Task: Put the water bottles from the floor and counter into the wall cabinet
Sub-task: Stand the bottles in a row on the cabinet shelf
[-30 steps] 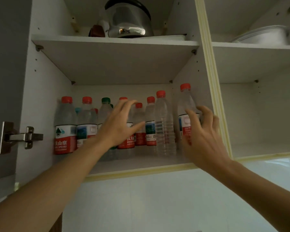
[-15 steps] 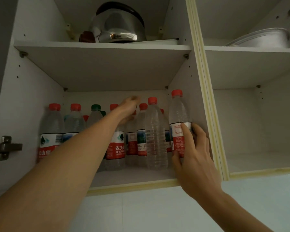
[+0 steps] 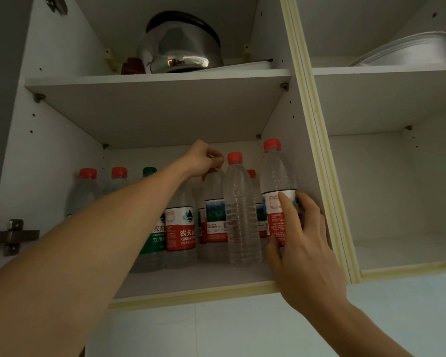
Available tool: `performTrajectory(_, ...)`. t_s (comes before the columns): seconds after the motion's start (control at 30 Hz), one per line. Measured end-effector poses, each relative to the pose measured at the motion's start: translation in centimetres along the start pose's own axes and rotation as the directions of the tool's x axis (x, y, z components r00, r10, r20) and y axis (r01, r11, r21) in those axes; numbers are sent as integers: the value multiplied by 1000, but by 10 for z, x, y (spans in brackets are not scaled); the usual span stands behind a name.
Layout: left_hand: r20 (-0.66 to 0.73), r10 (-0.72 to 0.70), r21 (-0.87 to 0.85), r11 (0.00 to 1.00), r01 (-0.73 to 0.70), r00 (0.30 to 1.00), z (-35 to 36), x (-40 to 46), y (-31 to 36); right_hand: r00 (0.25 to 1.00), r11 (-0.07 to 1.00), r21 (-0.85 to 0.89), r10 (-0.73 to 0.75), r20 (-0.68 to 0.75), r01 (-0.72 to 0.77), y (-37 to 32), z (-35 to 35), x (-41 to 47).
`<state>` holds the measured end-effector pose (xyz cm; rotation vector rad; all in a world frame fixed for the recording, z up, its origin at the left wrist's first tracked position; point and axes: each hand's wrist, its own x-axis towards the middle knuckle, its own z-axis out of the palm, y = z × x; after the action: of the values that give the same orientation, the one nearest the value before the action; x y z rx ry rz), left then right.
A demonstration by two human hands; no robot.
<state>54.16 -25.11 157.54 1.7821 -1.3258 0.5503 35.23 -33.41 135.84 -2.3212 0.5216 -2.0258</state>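
Water bottles (image 3: 180,222) stand upright on the lower shelf of the wall cabinet (image 3: 191,286); one label reads NONGFU. The left hand (image 3: 204,161) pinches a rear bottle's top; the right hand (image 3: 298,243) curls round the rightmost bottle (image 3: 277,181). A metal pot (image 3: 178,47) sits above.

Home kitchen, as you see it from below: white wall cabinet (image 3: 150,109) with pale yellow edging, door hinge (image 3: 12,237) at left. Upper shelves carry a steel kettle (image 3: 178,51) and a metal basin (image 3: 412,51); bottled water (image 3: 179,222) stands on the lower shelf; tiled wall (image 3: 242,328) beneath.
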Motion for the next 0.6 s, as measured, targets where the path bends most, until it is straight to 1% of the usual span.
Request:
performTrajectory(0.1, -49, 55, 139, 989, -47, 997, -8, -2, 5, 1000, 1000, 6, -2, -6, 2, 0, 0, 0)
performTrajectory(0.23, -74, 91, 286, 956, -66, 993, -8, -7, 8, 1000, 1000, -6, 11, -9, -11, -1, -1, 0)
performTrajectory(0.43, -93, 105, 402, 914, -59, 990, 1, -14, 2, 1000, 1000, -5, 4, -12, -4, -2, -1, -1)
performTrajectory(0.6, -86, 88, 462, 886, -39, 992, -3, -14, 0, 1000, 1000, -3, -1, -7, 1, -1, -1, 0)
